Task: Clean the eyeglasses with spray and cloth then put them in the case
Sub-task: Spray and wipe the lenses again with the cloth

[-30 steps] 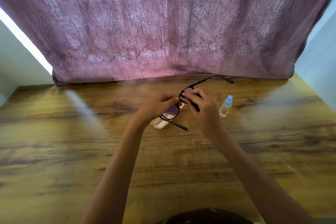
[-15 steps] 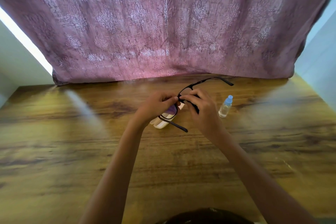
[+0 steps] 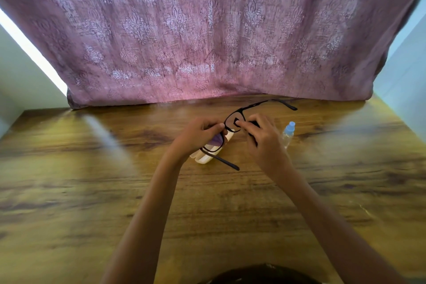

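Both hands' grips pinch thin black-framed eyeglasses (image 3: 232, 122): left hand (image 3: 198, 132), right hand (image 3: 262, 138) pressing dark cloth (image 3: 237, 121).

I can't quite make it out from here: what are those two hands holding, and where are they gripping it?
Black eyeglasses. The left hand pinches the frame near the bridge; the right hand presses a dark cloth on the far lens.

One pair of black-framed eyeglasses (image 3: 238, 114), held above a wooden table (image 3: 92, 191). Two bare hands, the left hand (image 3: 198, 132) and the right hand (image 3: 262, 138). One small spray bottle (image 3: 288, 132) with a blue cap, at right. One pale case (image 3: 207, 157) beneath the glasses. One patterned mauve curtain (image 3: 207, 30) at the far side.
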